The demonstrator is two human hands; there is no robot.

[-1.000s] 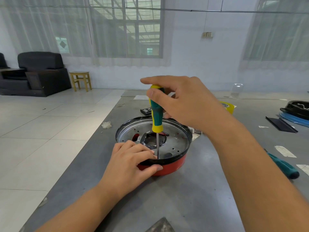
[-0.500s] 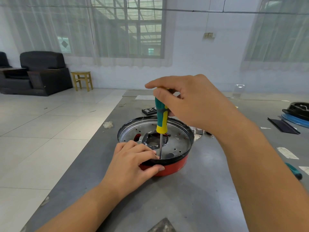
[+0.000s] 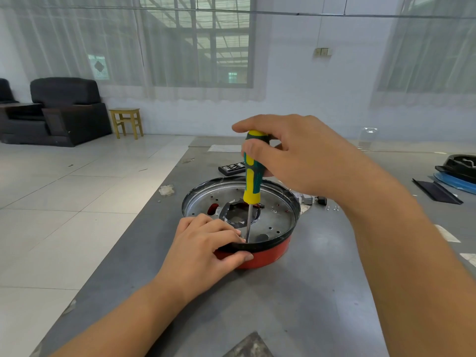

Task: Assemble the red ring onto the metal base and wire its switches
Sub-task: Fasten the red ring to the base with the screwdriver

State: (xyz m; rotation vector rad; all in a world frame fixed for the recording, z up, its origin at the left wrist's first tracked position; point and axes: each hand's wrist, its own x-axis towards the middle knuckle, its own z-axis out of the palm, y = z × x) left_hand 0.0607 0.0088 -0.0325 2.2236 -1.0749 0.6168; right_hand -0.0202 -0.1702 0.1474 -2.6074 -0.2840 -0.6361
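The round metal base (image 3: 278,215) lies in the red ring (image 3: 270,255) on the grey table, with a black rim between them. My left hand (image 3: 206,243) grips the near left edge, thumb on the red wall and fingers over the rim onto the metal. My right hand (image 3: 296,155) holds the top of a green and yellow screwdriver (image 3: 252,176) upright. Its shaft tip meets the metal base close to my left fingertips. No switches or wires are clearly visible.
The table's left edge (image 3: 144,228) drops to a tiled floor. A black bit case (image 3: 231,168) lies behind the base. Small parts and screws (image 3: 319,202) lie to its right. Black and blue parts (image 3: 458,173) sit at far right. A dark slab (image 3: 249,346) lies at the near edge.
The screwdriver and my right hand have shifted slightly, and my fingers have changed their hold on the handle top. My left hand stays on the rim.
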